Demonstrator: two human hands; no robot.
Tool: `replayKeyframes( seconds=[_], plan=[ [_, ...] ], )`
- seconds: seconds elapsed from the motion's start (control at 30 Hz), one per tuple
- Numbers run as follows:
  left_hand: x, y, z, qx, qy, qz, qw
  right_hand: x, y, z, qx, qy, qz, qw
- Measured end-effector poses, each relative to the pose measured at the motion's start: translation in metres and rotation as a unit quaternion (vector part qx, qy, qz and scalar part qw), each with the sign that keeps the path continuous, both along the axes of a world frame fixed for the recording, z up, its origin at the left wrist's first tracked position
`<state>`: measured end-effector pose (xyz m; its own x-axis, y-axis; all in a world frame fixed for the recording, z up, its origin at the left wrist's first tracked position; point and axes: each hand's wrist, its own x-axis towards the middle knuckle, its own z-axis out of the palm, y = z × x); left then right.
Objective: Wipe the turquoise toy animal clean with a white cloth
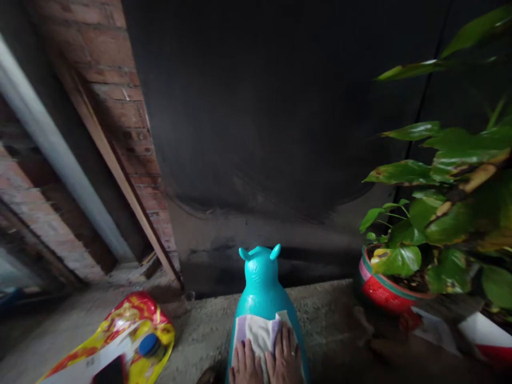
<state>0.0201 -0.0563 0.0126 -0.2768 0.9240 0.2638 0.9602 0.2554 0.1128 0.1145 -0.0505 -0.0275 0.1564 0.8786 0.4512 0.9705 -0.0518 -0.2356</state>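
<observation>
The turquoise animal toy [262, 288] stands at the bottom centre of the head view, on a rough concrete ledge [328, 314], its little ears pointing up at the dark wall. A white cloth [258, 330] lies draped on its back, and both hands press on it side by side: the left hand [245, 365] and right hand [286, 354] lie flat, fingers stretched out, gripping nothing. At lower left lies a red-and-yellow bag [120, 341] (a blue cap peeks from it); at right, a leafy plant in a red pot [382, 290]. The toy looks smooth and rounded, so I reckon a hard push could slide the cloth off or tip the toy toward the pot
</observation>
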Motion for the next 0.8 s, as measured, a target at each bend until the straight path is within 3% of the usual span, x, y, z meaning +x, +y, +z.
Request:
replayKeyframes(
  seconds=[0.1, 0.23, 0.37, 0.5, 0.6, 0.7, 0.8],
  plan=[
    [-0.001, -0.016, 0.001, 0.001, 0.008, -0.019, 1.0, -0.004, -0.021, 0.006, 0.013, -0.022, 0.015, 1.0],
    [0.0, -0.016, 0.001, -0.014, -0.007, -0.014, 1.0, -0.005, -0.02, 0.01, 0.009, -0.026, 0.027, 0.999],
    [0.0, -0.004, -0.002, -0.032, -0.023, 0.003, 0.999, 0.001, 0.001, 0.027, -0.048, -0.031, 0.093, 0.994],
    [-0.009, 0.019, -0.003, -0.13, -0.112, 0.015, 0.985, 0.0, 0.033, 0.075, -0.119, -0.022, 0.216, 0.969],
    [-0.021, 0.039, 0.0, -0.185, -0.192, 0.035, 0.963, -0.01, 0.059, 0.105, -0.134, -0.017, 0.318, 0.938],
    [-0.03, 0.052, -0.003, -0.175, -0.231, 0.048, 0.956, -0.019, 0.078, 0.115, -0.137, -0.019, 0.354, 0.925],
    [-0.032, 0.058, -0.019, -0.159, -0.23, 0.056, 0.958, -0.023, 0.087, 0.112, -0.132, -0.024, 0.349, 0.928]
  ],
)
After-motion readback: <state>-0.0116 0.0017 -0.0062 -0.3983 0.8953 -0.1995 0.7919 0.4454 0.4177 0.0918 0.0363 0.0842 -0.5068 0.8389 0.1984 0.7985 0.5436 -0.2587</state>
